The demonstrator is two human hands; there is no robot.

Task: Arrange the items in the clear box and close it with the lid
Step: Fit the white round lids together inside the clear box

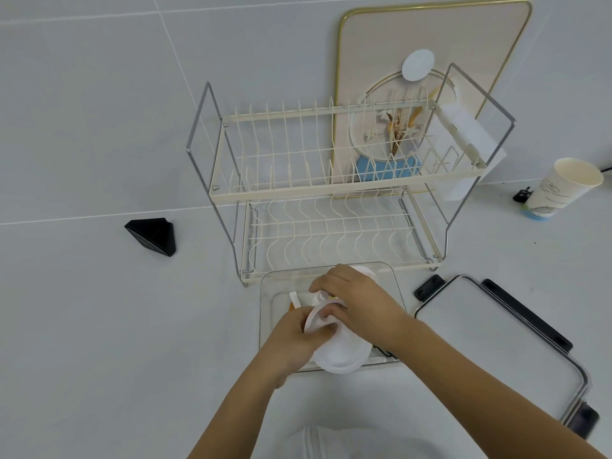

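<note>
The clear box [265, 313] sits on the white counter just in front of the dish rack. Both hands are inside it. My left hand [291, 342] grips a small white bowl [319, 318] and presses against a larger white plate [341, 354] that leans on the box's near wall. My right hand [357, 303] reaches over from the right, its fingers curled on the small bowl's rim. Another white dish [364, 271] shows behind the right hand. An orange item [292, 306] and a white utensil handle [294, 298] lie in the box, mostly hidden. The lid [490, 342], with dark clips, rests flat to the right.
A cream two-tier wire dish rack [331, 193] stands directly behind the box. A black wedge-shaped object [152, 236] lies at the left. A paper cup [559, 190] stands far right, with a small black clip [522, 193] beside it. A framed board [430, 61] leans on the wall.
</note>
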